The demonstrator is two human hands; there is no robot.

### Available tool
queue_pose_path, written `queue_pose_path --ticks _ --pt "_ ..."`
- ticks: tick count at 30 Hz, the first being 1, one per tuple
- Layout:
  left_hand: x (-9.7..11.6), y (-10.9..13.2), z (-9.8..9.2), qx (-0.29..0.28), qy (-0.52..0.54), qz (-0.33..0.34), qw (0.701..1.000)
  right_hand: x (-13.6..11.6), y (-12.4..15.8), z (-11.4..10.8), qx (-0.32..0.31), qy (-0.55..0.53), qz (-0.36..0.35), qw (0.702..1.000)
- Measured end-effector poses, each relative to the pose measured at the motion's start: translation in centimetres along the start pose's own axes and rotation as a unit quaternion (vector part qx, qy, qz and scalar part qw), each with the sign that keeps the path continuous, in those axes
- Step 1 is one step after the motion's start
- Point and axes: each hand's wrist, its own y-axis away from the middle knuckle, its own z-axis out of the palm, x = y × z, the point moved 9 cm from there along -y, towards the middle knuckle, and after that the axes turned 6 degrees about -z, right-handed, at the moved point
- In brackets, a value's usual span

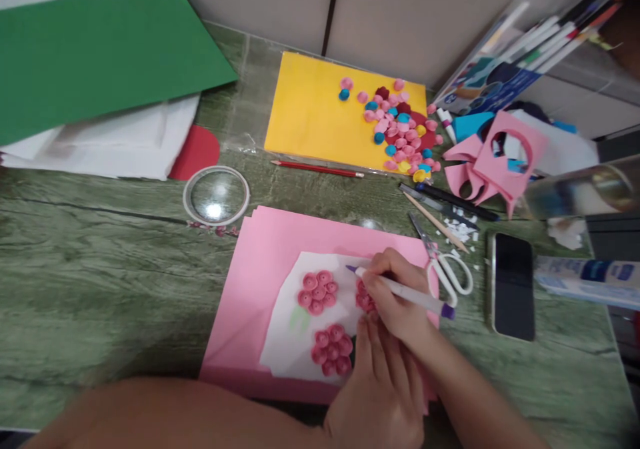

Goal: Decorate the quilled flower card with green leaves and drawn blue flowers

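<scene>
White paper (345, 310) with curly pink flowers lies in the lower middle of the frame, on top of some pink sheets (280, 235). It looks partly done. Three flowers show on it: one whole flower (319, 292) near its upper left, a second whole flower (333, 349) lower down, and a third flower (364, 295) partly hidden by the right hand (403, 315). A pale green smudge (300, 319) is just below the first one. Much of the white around the flowers is bare, so there seems to be room for more.

The right hand pinches a white marker (420, 295) with a purple tip. The tip points at a bare spot above the third flower. I cannot tell if it touches. The left hand (383, 385) lies flat at the lower right part of the paper, fingers side by side, with nothing seen in its grip.

Lots of small paper curls (395, 129), pink, blue and yellow, lie loose on and beside a yellow sheet (315, 112) at the upper middle, not on the white paper.

A pack of pens (520, 79) at the upper right has a blue label, and a white-and-blue package (595, 279) at the right edge has blue marks. Both are too blurry to read.
</scene>
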Motion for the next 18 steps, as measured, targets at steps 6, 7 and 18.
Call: queue_pose_path --ticks 6,7,18 --pt "0.16 0.14 0.3 -0.008 -0.005 0.01 1.0 -0.49 -0.13 0.1 -0.008 0.009 -0.006 1.0" --pt "0.23 0.18 0.39 -0.01 -0.005 0.013 1.0 -0.57 -0.15 0.09 -0.009 0.01 -0.008 1.0" --pt "0.14 0.18 0.35 -0.009 0.004 0.002 1.0 -0.89 -0.32 0.04 -0.012 0.025 -0.012 1.0"
